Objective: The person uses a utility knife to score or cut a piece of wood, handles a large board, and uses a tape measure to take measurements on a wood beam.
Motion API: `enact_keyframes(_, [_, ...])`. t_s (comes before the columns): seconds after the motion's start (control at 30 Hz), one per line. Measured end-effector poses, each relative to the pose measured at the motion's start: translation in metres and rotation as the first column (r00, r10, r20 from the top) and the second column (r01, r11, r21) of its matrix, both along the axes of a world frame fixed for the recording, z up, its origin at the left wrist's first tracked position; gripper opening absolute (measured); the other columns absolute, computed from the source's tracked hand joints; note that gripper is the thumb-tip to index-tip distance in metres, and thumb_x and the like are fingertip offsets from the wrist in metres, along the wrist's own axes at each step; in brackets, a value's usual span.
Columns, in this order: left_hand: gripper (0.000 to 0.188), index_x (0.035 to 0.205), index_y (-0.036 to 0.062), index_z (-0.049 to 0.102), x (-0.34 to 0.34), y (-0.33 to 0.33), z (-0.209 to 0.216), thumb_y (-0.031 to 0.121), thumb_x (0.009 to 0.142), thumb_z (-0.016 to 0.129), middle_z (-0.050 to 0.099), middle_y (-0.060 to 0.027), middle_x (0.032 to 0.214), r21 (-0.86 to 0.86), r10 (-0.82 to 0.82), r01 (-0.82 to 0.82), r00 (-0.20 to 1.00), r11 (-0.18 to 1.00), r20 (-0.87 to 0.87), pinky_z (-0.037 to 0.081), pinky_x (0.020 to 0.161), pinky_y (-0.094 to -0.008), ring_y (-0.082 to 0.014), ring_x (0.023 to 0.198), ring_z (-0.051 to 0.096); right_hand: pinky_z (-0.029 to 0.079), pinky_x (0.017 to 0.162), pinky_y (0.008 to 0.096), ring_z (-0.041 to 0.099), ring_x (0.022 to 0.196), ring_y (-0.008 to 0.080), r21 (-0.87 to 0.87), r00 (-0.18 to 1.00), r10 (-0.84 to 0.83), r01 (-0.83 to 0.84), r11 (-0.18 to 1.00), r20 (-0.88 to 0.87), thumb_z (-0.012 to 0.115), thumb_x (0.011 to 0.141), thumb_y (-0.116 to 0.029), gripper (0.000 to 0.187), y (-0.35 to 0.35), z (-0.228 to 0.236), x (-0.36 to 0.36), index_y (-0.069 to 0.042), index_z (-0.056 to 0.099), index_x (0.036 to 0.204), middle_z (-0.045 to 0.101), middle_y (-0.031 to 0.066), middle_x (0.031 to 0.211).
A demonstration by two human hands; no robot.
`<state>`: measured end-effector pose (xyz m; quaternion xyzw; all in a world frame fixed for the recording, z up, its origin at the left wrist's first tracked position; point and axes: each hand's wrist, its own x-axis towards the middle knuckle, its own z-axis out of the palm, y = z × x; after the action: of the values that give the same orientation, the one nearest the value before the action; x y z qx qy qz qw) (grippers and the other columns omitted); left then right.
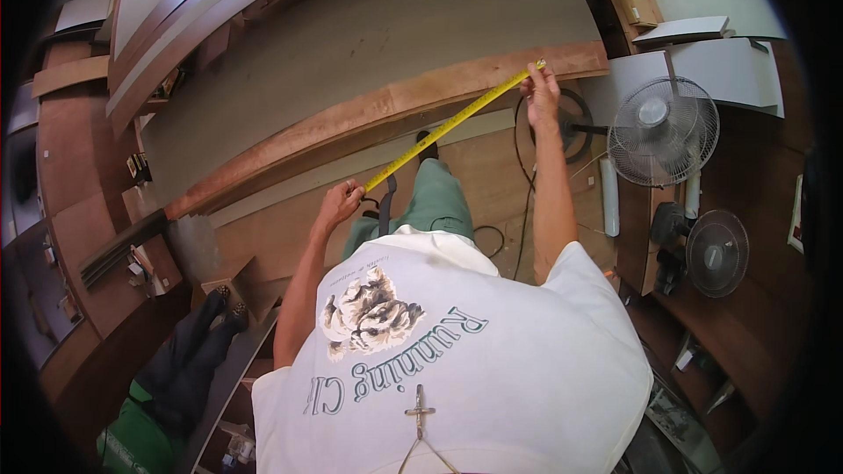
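A yellow tape measure blade (448, 130) stretches slantwise between my two hands, rising to the right. My left hand (341, 203) is closed on its lower end, near my left thigh. Farther off and to the right, my right hand (542, 96) pinches the other end by a small metal tip. The right end of the blade lies over a reddish-brown wooden board (395, 105) along the near edge of a large grey surface (378, 44). I cannot make out a tape case; a dark strap (386, 204) hangs beside my left hand.
Two fans, one large (663, 132) and one smaller (717, 252), stand at the right. Cables (529, 211) run over the floor near my right arm. At the lower left are another person's dark-clothed legs (189, 342). White panels (724, 75) lie at the far right.
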<state>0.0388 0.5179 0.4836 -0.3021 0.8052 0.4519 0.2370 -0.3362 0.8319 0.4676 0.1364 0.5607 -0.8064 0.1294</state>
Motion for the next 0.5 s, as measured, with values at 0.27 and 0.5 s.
enact_keyframes(0.27, [0.032, 0.099, 0.008, 0.069, -0.034, -0.019, -0.004, 0.035, 0.087, 0.054, 0.069, -0.0201, 0.086, -0.141, 0.041, -0.038, 0.999, 0.989, 0.018, 0.051, 0.076, -0.0423, -0.0363, 0.085, 0.067, 0.046, 0.061, 0.0204, 0.058, 0.068, 0.0057, 0.082, 0.89, 0.399, -0.424, 0.902, 0.22, 0.062, 0.094, -0.033, 0.025, -0.14, -0.03, 0.181, -0.009, 0.067, 0.097, 0.062, -0.0013, 0.079])
enact_keyframes(0.5, [0.036, 0.102, 0.0056, 0.068, 0.04, -0.091, 0.008, 0.036, 0.087, 0.055, 0.069, -0.0195, 0.088, -0.045, -0.107, 0.107, 0.994, 0.993, -0.006, 0.05, 0.076, -0.0412, -0.034, 0.085, 0.067, 0.041, 0.054, 0.0229, 0.048, 0.06, 0.007, 0.195, 0.999, 0.003, -0.01, 0.981, 0.034, 0.055, 0.096, -0.027, 0.025, -0.137, -0.043, 0.159, -0.007, 0.067, 0.089, 0.053, -0.0029, 0.069])
